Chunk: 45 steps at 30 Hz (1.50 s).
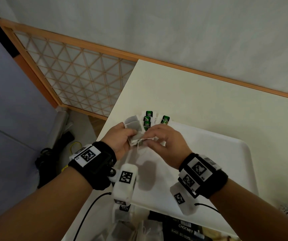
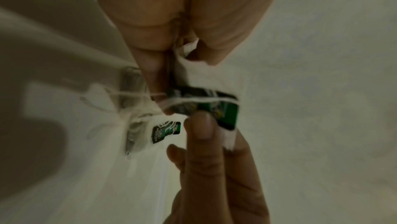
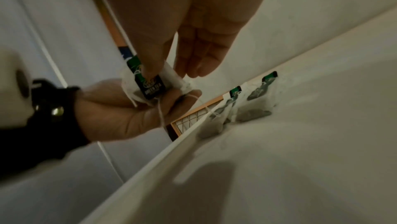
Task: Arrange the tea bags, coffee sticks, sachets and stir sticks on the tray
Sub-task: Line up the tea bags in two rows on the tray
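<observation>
Both hands meet above the far left corner of the white tray (image 1: 223, 153). My left hand (image 1: 122, 138) grips a grey tea bag (image 1: 136, 139) by its paper edge. My right hand (image 1: 162, 141) pinches that bag's green and black tag (image 3: 150, 83) with the thumb on top, and its string hangs loose. In the left wrist view the tag (image 2: 225, 114) sits under the right thumb (image 2: 201, 125). Several tea bags with green tags (image 1: 146, 119) lie in a row in the tray's corner, also seen as tea bags (image 3: 253, 109) in the right wrist view.
At the near edge of the table lies a heap of more tea bags (image 1: 122, 228) beside black coffee sticks (image 1: 183, 226). The cream table (image 1: 209, 94) stands against a wall. A wooden lattice screen (image 1: 70, 75) and dark cables on the floor (image 1: 53, 162) are on the left.
</observation>
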{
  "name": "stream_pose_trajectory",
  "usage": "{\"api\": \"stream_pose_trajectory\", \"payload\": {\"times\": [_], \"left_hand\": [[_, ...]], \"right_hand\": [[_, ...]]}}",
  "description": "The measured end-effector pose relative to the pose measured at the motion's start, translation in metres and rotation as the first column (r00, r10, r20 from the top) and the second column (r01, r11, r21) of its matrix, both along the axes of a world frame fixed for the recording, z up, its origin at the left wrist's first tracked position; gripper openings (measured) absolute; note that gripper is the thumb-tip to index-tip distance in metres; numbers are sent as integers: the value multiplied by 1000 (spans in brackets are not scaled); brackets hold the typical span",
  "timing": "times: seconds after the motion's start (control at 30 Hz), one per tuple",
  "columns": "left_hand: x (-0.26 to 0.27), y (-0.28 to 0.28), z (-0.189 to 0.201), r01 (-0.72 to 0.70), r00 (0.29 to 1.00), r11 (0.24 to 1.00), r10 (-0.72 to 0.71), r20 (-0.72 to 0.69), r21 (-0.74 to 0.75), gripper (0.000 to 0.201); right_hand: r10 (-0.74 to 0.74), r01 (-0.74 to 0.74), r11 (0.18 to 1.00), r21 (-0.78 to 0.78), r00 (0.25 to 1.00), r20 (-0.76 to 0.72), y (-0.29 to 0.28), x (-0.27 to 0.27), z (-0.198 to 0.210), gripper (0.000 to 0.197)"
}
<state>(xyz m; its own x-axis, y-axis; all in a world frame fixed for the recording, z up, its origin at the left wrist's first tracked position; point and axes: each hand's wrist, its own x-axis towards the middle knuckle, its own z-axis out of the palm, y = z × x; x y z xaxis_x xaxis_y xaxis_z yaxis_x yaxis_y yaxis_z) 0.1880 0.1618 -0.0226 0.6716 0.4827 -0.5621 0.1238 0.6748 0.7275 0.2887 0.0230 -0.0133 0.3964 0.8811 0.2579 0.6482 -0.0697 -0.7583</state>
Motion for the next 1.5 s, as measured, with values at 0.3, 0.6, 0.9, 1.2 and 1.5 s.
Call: {"api": "stream_pose_trajectory", "payload": {"times": [0.3,0.6,0.9,1.2,1.5], "left_hand": [[-12,8,6,118,992,993,-119,49,10,34],[-14,1,1,190,982,978,-189,-15,89,45],[-20,6,-2,76,997,996,-77,26,43,58],[-22,8,-4,4,998,1000,-4,67,-5,50],[-25,15,3,44,998,999,-44,47,11,44]], "right_hand": [[-195,135,979,-152,830,-522,11,-5,8,25],[-295,215,955,-203,721,-627,18,-1,7,23],[-339,206,940,-271,628,-700,17,-6,4,30],[-305,160,951,-263,601,-739,18,-5,4,29],[-291,123,954,-275,607,-739,15,-5,2,37]]}}
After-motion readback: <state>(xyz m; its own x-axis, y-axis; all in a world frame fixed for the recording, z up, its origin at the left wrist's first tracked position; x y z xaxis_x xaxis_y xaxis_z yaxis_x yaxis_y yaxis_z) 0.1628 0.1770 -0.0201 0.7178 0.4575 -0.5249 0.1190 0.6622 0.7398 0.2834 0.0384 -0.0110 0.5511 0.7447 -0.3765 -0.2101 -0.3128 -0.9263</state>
